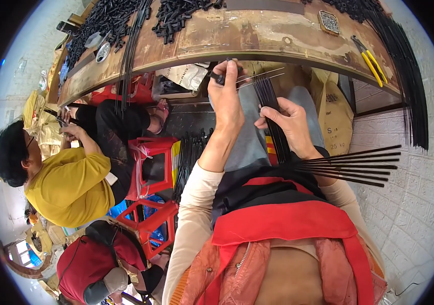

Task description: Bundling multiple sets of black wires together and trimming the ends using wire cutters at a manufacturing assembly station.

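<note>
My left hand (227,99) is raised near the table's front edge, its thumb and fingers pinched on a small black plastic piece (217,78). A few thin rods with bright tips (268,77) reach rightward from those fingers. Lower and to the right, my right hand (288,121) grips a bundle of slim black rods (268,99), which stands upright over my lap with its thin ends up. Another fan of black rods (359,165) lies across my lap and sticks out to the right. The inner fingers of both hands are partly hidden.
The wooden table (217,38) bears heaps of black plastic pieces (100,25), a small dish of metal bits (329,23) and yellow-handled pliers (372,63). Black rods (412,96) overhang its right end. Red stools (151,168) and two people, one in a yellow top (72,180), are at left.
</note>
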A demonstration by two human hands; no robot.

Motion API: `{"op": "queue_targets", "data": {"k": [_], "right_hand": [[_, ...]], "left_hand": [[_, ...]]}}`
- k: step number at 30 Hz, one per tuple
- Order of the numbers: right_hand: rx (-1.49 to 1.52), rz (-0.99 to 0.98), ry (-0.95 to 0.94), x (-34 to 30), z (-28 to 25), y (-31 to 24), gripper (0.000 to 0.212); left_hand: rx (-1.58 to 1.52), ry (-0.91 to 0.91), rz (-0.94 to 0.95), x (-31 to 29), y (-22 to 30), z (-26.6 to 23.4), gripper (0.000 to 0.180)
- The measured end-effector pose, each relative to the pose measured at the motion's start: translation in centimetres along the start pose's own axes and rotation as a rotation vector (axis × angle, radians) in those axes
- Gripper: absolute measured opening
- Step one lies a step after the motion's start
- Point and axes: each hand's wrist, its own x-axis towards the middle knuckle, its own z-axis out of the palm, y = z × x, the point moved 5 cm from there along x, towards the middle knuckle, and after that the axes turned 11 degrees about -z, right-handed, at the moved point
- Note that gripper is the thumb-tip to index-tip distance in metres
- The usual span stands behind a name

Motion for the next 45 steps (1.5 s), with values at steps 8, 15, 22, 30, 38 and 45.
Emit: {"op": "queue_targets", "data": {"k": [8, 15, 22, 30, 38, 45], "right_hand": [[0.017, -0.023, 0.022, 0.4, -1.2, 0.2, 0.014], [0.029, -0.022, 0.026, -0.1, -1.0, -0.1, 0.013], [0.037, -0.024, 0.036, -0.2, -1.2, -0.4, 0.014], [0.033, -0.025, 0.021, -0.4, -0.9, -0.5, 0.014], [0.026, -0.043, 0.031, -0.6, -1.1, -0.6, 0.013], [0.030, -0.044, 0.040, -0.6, -1.1, -0.7, 0.012]], "left_hand": [[-0.121, -0.057, -0.167, -0.7, -0.7, -1.1, 0.020], [-0.120, -0.134, -0.241, -1.5, -0.6, -0.5, 0.020], [-0.079, -0.185, -0.287, -1.4, -1.1, -0.2, 0.026], [-0.113, -0.195, -0.227, -1.7, -0.5, 0.0, 0.040], [-0.134, -0.173, -0.267, -1.5, -0.9, -0.3, 0.019], [-0.106, -0.227, -0.278, -1.9, -0.7, 0.3, 0.028]]}}
